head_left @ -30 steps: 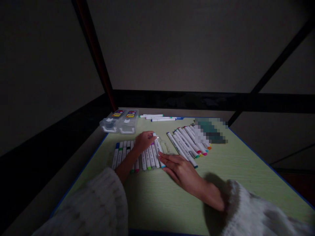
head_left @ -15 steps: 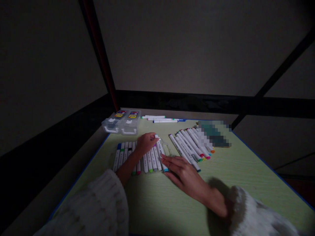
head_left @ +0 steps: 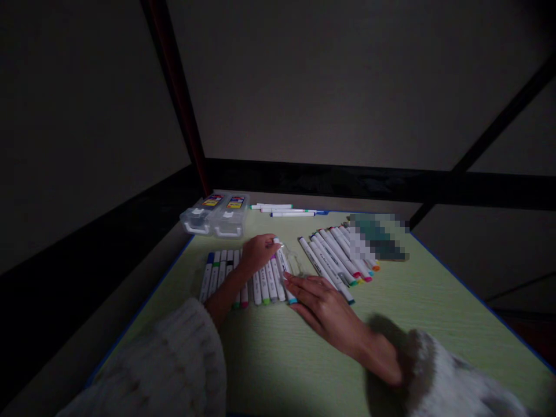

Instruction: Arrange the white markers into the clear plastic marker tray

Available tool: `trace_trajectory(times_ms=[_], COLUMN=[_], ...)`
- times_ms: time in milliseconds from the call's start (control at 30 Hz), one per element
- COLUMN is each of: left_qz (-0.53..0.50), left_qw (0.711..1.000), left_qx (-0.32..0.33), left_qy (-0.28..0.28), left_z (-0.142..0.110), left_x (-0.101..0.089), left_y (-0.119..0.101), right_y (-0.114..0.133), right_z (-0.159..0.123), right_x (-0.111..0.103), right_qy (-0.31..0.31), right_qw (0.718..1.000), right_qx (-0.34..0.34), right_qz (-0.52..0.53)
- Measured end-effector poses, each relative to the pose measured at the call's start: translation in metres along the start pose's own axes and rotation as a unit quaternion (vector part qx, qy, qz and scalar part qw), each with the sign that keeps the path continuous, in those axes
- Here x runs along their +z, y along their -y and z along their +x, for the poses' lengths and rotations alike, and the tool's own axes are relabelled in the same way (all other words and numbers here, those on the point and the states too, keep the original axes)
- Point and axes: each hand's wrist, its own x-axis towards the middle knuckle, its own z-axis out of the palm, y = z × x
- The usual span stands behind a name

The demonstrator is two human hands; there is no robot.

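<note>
My left hand [head_left: 257, 253] is closed on the upper end of a white marker [head_left: 282, 260] with a light blue tip. My right hand [head_left: 328, 304] bears on the lower part of that same marker, fingers fairly straight and fingertips against it. The marker lies at the right end of a row of white markers [head_left: 262, 286] set side by side in a clear plastic tray [head_left: 297, 263]. My left forearm hides the middle of that row. Just right of my right hand, a loose fan of markers [head_left: 324, 260] with coloured ends lies on the table.
Two clear plastic cases [head_left: 228, 225] with white handles stand at the back left of the pale green table [head_left: 278, 359]. Several markers [head_left: 292, 215] lie along its far edge. A blurred-out dark green item [head_left: 377, 237] sits at the right, beside the fan of markers.
</note>
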Motion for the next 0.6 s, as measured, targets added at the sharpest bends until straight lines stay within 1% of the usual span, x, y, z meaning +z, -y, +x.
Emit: trace_trajectory(times_ms=[600], left_qz=[0.022], left_qw=[1.0], left_qx=[0.0], left_qy=[-0.007], left_z=[-0.0019], left_x=[-0.0004], left_y=[-0.0024], right_y=[0.0008], right_z=[-0.0011], right_x=[-0.0016], right_qy=[0.0], right_qw=[1.0], right_qx=[-0.001], right_qz=[-0.008])
